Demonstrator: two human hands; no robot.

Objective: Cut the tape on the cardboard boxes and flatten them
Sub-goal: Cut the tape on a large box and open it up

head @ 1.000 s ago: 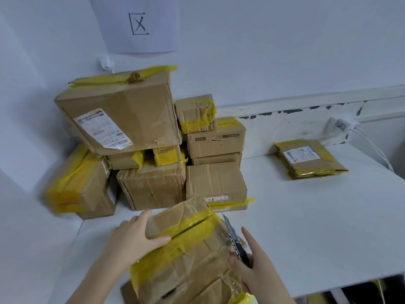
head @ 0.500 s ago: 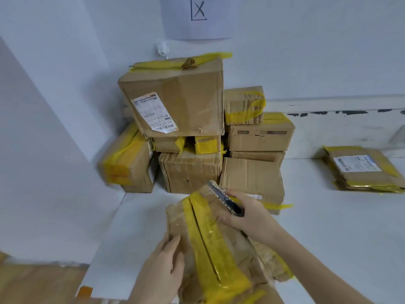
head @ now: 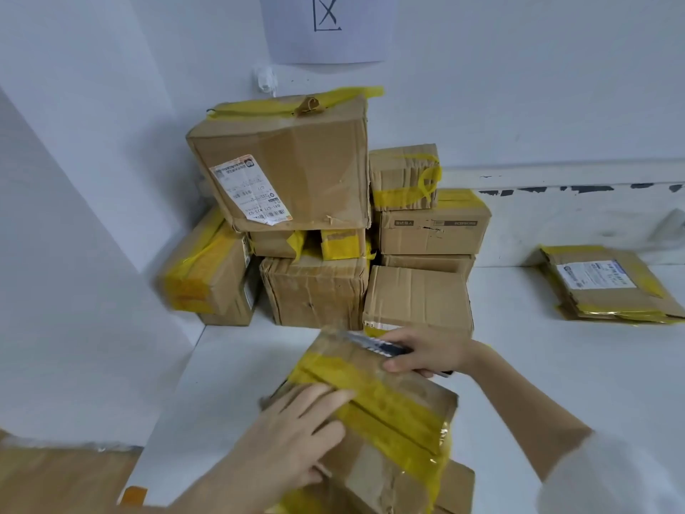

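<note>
Head view only. Cardboard box (head: 374,413) sits at near edge of white table (head: 556,365), tilted, wrapped in wide yellow tape (head: 385,398) running diagonally across its top face, with a dark seam line down the middle of the tape.

Left hand (head: 293,439) lies flat on the near-left part of the box, fingers straight and spread, tips touching the tape; grip is open, holding nothing, just pressing down.

Right hand (head: 426,352) is at the far end of the box, fingers curled round a dark utility knife (head: 374,343); grip is closed on the handle. Blade end points left, over the box's far edge (motion-blurred, can't tell if the tip is touching the tape). White sleeve (head: 611,473) shows at lower right.

Behind the hands: stack of taped boxes (head: 315,217) piled in the wall corner, largest one on top with a white shipping label (head: 250,191) and loose yellow tape along its top edge. Smaller boxes sit under and beside it.

Far right on the table, well apart from the stack: flattened boxes (head: 608,287), lying flat, label up, yellow tape at the edges.

Paper sheet (head: 328,24) with a drawn mark hangs on the wall above the stack. Brown floor (head: 63,480) is visible lower left.
</note>
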